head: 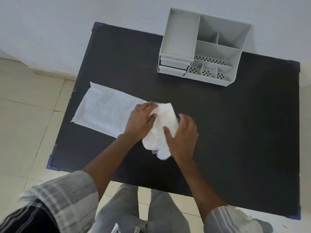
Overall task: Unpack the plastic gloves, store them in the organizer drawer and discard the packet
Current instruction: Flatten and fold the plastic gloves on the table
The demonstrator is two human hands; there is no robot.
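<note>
Your desk (235, 132) is a dark, matte rectangle w/ blue corner guards, set against a pale wall over cream floor tiles. At the far edge, right of centre, sits the organizer (202, 51): grey hard plastic, boxy, w/ open compartments on top, some w/ perforated bottoms, and two shallow drawers (173, 65) stacked at its front left, both look pushed in. The packet (102, 111) lies flat at the desk's left side, a long white, thin, slightly crinkled rectangle, its right end under your left hand. The plastic gloves (165, 121) are a soft, translucent white bundle, rumpled, w/ rounded fingertip shapes showing at the near end. Your left hand (141, 121) lies half spread, palm down, fingers curled over the bundle's far-left edge. Your right hand (182, 135) is also partly spread, thumb across the top of the bundle, fingers wrapping its right side. So both hands press and cup the gloves between them, mid-desk, well apart from the organizer, just beside the packet's right end.
</note>
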